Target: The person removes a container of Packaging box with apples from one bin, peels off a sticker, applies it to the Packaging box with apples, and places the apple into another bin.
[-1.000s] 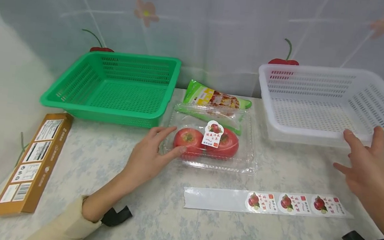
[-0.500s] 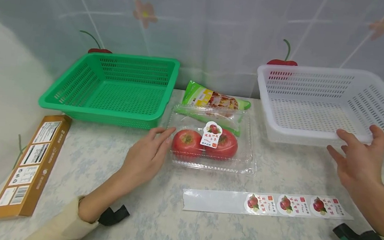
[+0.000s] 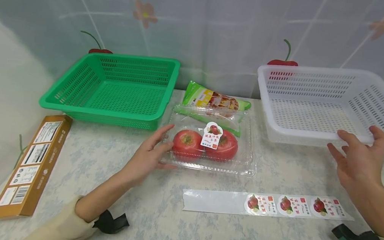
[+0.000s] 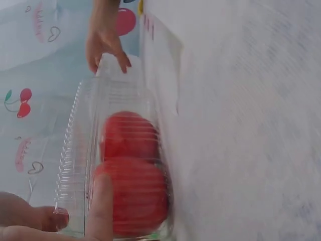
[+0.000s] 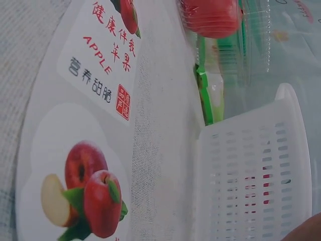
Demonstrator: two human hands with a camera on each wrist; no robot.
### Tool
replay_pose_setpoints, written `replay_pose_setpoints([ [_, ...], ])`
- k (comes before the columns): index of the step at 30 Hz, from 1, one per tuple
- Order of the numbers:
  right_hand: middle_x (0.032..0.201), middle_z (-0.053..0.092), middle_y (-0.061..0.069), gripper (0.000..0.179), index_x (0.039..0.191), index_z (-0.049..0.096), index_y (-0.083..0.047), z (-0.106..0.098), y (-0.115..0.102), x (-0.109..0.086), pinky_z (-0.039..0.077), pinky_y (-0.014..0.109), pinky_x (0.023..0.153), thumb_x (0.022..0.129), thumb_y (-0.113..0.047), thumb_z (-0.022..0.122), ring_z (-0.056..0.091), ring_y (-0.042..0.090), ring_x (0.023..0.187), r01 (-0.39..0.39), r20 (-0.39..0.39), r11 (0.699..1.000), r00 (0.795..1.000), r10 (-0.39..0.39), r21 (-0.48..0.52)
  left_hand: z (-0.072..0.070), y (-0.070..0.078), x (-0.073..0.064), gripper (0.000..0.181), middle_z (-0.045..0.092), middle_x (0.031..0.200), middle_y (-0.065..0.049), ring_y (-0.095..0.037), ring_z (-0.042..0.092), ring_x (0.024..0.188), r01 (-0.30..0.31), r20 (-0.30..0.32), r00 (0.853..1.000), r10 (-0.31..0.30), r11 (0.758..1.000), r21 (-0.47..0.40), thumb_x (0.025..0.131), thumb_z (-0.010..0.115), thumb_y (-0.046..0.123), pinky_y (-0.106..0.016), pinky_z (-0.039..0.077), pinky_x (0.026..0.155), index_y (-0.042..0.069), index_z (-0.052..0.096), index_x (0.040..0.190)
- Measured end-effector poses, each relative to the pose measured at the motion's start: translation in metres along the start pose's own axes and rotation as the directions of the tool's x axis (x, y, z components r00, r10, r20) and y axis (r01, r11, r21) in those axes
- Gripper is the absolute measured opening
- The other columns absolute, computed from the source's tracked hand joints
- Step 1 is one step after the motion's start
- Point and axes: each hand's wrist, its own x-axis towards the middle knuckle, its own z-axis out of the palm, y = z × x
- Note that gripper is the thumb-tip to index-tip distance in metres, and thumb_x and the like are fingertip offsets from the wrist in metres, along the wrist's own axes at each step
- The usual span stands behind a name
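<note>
A clear plastic clamshell box [image 3: 247, 149] sits mid-table with two red round fruits [image 3: 186, 143] inside. On its lid is a white sticker [image 3: 211, 139] with a red apple print. My left hand [image 3: 142, 161] grips the box's left end, with the thumb [image 4: 102, 203] across the side and other fingers around the edge. My right hand [image 3: 363, 165] holds nothing; its fingers are loosely bent in front of the white basket [image 3: 300, 133], with fingertips overlapping the rim in the head view.
Left stands a green basket [image 3: 100, 110]; a long brown carton [image 3: 33, 167] lies before it. A green food packet [image 3: 194, 91] lies behind and partly under the box. A sticker strip [image 3: 219, 201] with three apple stickers lies in front.
My left hand has gone from touching beside the box to gripping its left end, and the box's near edge has shifted slightly. My right hand moved a little left, then stayed.
</note>
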Motion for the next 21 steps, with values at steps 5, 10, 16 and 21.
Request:
replay_pose_setpoints([
  [5,0.146,0.033,-0.012,0.082,0.146,0.024,-0.041,0.001,0.0,0.0,0.048,0.025,0.074,0.089,-0.013,0.075,0.037,0.011,0.117,0.01,0.003,1.0,1.0,-0.01,0.008,0.001,0.002,-0.001,0.057,0.022,0.158,-0.017,-0.035,0.04,0.134,0.029,-0.071,0.997,-0.039,0.991,-0.134,0.102,0.052,0.01,-0.046,0.055,0.081,0.02,0.034,0.154],
  [10,0.145,0.031,-0.01,0.078,0.146,0.024,-0.038,0.001,-0.001,-0.002,0.05,0.022,0.072,0.091,-0.01,0.072,0.037,0.011,0.113,0.023,0.007,1.0,1.0,-0.023,0.012,0.003,0.0,-0.005,0.06,0.028,0.157,-0.014,-0.033,0.042,0.133,0.034,-0.121,0.991,-0.066,0.968,-0.248,0.099,0.056,0.004,-0.044,0.056,0.079,0.019,0.037,0.154],
  [16,0.145,0.031,-0.01,0.074,0.144,0.024,-0.037,0.002,-0.001,-0.004,0.05,0.021,0.073,0.092,-0.011,0.07,0.038,0.01,0.112,0.027,0.001,1.0,1.0,-0.027,0.005,0.01,0.007,-0.015,0.061,0.03,0.156,-0.011,-0.029,0.043,0.133,0.016,-0.157,0.985,-0.069,0.948,-0.319,0.099,0.055,0.002,-0.046,0.056,0.078,0.022,0.037,0.154],
  [21,0.143,0.031,-0.01,0.072,0.143,0.025,-0.036,0.002,-0.001,-0.003,0.05,0.02,0.073,0.092,-0.011,0.07,0.037,0.01,0.109,0.018,-0.014,1.0,1.0,-0.019,-0.002,0.015,0.019,-0.021,0.06,0.034,0.152,-0.008,-0.028,0.04,0.134,-0.019,-0.171,0.984,-0.048,0.93,-0.366,0.1,0.052,0.001,-0.048,0.055,0.079,0.023,0.037,0.154],
])
